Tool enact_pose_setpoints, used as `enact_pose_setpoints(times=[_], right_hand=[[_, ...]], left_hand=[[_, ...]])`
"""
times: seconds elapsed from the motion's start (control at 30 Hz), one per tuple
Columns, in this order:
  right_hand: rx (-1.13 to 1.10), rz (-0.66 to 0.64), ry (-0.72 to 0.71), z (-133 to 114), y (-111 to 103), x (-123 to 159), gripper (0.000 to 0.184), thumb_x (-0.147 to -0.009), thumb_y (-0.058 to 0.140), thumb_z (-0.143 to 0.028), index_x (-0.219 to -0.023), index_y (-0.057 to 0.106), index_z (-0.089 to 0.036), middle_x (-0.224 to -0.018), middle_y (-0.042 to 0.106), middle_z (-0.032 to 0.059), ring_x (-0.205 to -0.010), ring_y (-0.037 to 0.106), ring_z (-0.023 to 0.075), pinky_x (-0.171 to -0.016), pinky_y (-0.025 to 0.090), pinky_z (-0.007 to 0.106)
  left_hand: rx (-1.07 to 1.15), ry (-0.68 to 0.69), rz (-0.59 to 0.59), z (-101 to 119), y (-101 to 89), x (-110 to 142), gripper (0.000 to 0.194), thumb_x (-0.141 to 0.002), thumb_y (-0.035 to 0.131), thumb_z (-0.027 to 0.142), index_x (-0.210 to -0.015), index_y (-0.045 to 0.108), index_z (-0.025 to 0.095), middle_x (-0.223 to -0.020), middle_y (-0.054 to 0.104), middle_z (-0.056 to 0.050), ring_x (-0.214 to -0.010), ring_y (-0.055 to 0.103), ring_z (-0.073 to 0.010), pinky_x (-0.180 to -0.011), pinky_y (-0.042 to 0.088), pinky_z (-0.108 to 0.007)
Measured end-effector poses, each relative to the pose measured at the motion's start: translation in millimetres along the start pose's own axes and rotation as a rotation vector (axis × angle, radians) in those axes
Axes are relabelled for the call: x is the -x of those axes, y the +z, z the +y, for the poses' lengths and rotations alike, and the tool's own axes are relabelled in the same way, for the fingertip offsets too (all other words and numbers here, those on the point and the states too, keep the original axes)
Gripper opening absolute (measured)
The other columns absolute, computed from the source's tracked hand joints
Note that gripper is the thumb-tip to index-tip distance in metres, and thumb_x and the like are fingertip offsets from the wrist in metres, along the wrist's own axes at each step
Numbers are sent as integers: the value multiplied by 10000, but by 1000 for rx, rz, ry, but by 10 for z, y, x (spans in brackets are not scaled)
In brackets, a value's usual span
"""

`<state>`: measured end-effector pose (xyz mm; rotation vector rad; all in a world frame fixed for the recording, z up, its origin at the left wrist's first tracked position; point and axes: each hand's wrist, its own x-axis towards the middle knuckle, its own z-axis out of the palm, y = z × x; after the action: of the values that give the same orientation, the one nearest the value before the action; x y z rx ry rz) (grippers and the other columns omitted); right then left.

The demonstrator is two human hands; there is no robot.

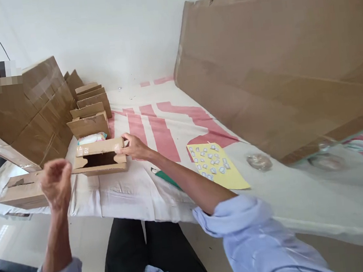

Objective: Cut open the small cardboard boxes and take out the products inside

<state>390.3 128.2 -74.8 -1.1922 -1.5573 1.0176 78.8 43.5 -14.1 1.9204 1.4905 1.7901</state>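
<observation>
A small open cardboard box (105, 168) stands at the table's front edge, its dark inside facing up. My right hand (136, 147) grips its right end, thumb and fingers at the flap. My left hand (57, 183) is raised just left of that box, apart from it, slightly blurred. Its fingers are curled together, and whatever they may hold is hidden. Below and behind the left hand lies a closed cardboard box (23, 191). Right behind the open box shows a white packet with coloured edges (91, 138).
Several open cardboard boxes (91, 98) stand in a row behind. Large cardboard sheets rise at left (41, 112) and right (274, 65). A yellow sheet with small pale pieces (231, 178), a green item (168, 178) and a clear round packet (258, 161) lie rightward. Another person is at far left.
</observation>
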Motion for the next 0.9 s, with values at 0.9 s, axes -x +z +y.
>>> enact_pose_setpoints(times=[0.9], right_hand=[[614,349,-97,1067,-573,1896,300,-1047,601,-426,-1249,724,-242,-1245,766,149,-1127,744,329,-969,631,483]], left_hand=[[-251,-424,-620,-1191,1776,-730,341,-1057,731,470,-1013,819,143,-1098,818,-113,-1067,771,-296,-956,641,-417]])
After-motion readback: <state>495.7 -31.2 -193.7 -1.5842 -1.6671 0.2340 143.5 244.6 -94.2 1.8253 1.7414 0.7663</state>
